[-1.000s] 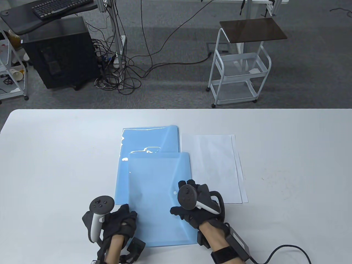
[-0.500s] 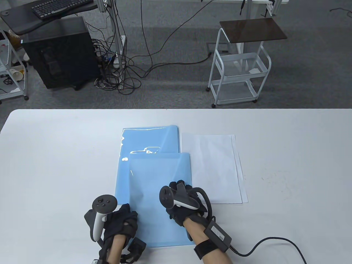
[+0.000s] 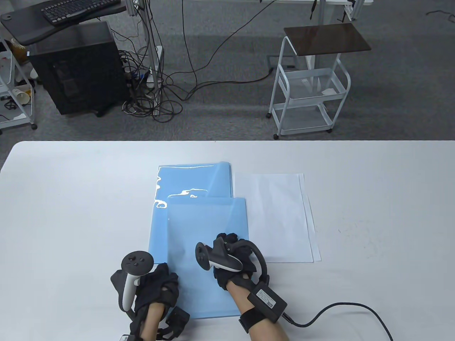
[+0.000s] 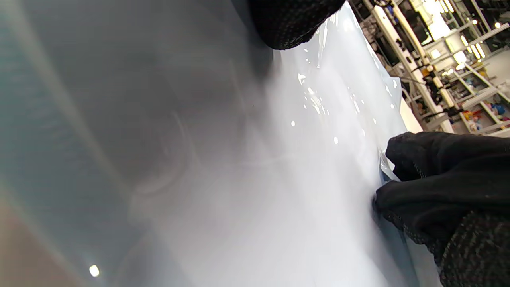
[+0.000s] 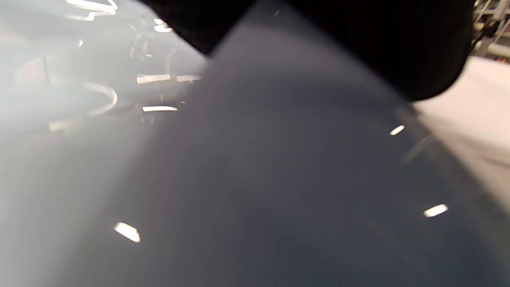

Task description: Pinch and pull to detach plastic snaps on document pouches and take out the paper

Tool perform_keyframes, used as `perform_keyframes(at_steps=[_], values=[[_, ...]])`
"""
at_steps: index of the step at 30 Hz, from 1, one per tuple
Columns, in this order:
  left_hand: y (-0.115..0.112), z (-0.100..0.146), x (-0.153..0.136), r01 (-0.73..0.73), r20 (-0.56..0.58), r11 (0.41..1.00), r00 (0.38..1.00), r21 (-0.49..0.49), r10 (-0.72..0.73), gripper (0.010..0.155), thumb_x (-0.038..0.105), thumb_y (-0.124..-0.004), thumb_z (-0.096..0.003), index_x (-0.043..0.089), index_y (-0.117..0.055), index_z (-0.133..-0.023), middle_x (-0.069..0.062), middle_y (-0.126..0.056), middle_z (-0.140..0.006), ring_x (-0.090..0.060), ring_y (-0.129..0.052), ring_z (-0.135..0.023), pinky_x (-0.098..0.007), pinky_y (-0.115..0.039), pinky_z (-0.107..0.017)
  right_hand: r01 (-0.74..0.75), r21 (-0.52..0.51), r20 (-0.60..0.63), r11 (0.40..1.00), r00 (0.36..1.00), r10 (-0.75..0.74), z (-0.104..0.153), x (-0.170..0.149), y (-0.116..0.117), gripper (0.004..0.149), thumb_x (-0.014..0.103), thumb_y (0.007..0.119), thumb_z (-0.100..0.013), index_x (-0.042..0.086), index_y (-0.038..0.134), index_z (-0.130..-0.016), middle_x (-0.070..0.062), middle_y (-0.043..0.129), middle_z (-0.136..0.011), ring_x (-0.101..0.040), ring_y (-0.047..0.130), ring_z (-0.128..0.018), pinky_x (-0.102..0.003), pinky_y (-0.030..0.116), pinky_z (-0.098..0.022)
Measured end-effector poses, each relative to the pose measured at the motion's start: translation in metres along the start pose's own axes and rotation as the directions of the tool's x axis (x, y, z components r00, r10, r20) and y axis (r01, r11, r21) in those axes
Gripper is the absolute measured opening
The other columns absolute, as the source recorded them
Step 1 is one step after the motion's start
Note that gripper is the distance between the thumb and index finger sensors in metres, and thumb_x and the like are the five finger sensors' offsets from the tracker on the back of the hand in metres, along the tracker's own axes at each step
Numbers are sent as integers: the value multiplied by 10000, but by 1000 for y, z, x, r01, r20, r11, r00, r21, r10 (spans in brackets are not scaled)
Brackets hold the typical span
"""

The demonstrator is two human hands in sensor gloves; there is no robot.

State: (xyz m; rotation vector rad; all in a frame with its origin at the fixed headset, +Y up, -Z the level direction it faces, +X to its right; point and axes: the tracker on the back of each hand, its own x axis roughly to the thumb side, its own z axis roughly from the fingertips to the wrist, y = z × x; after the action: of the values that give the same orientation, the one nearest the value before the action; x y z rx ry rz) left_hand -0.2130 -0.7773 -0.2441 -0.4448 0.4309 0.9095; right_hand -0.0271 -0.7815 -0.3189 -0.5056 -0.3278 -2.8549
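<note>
A light blue document pouch lies on top of other blue pouches at the table's middle. My right hand sits on the top pouch's right side, over the spot where the white snap showed earlier. In the left wrist view my right hand pinches a thin clear edge of the pouch between thumb and fingers. My left hand rests on the pouch's left edge near the front, one fingertip pressing the plastic. The right wrist view shows only blurred pouch surface under the glove.
A stack of white paper sheets lies just right of the pouches. A black cable trails from my right wrist across the table's front right. Beyond the table's far edge stand a white trolley and a black computer case.
My right hand has slid left across the pouch and rolled over, now covering the snap and pinching the flap edge. The left hand has barely moved.
</note>
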Motion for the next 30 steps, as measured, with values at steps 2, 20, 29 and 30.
perform_keyframes(at_steps=[2,20,29,30], values=[[0,0,0,2,-2,1000,1000,1,-2,500,223,-717,-555,48,-610,-1011,-74,-924,-866,-238,-1101,-584,-376,-961,-408,-10,-6,-9,1000,1000,10,-3,2,-1,601,214,802,-560,-24,572,-1061,-352,761,-1022,-581,921,-748,-616,888,-493],[2,-1,0,27,-8,1000,1000,-3,-27,501,221,-719,-548,53,-618,-1008,-50,-928,-863,-231,-1104,-577,-376,-961,-412,-21,-104,-33,994,999,18,-15,-6,-4,559,178,847,-533,35,646,-1036,-236,908,-892,-467,1033,-604,-530,985,-390],[2,-1,-1,2,-13,1000,1000,-15,-3,498,222,-721,-552,47,-618,-1007,-52,-930,-855,-237,-1105,-572,-377,-961,-408,184,-126,13,975,983,-184,9,-37,-20,656,183,803,-546,53,487,-1106,-323,547,-1150,-594,767,-885,-713,729,-552],[2,-1,-1,3,-13,1000,1000,-14,-3,498,222,-721,-553,47,-618,-1007,-50,-928,-857,-238,-1104,-573,-377,-960,-410,155,-148,19,977,988,-154,15,-40,-22,666,183,808,-542,64,479,-1109,-308,502,-1170,-596,694,-935,-725,691,-575]])
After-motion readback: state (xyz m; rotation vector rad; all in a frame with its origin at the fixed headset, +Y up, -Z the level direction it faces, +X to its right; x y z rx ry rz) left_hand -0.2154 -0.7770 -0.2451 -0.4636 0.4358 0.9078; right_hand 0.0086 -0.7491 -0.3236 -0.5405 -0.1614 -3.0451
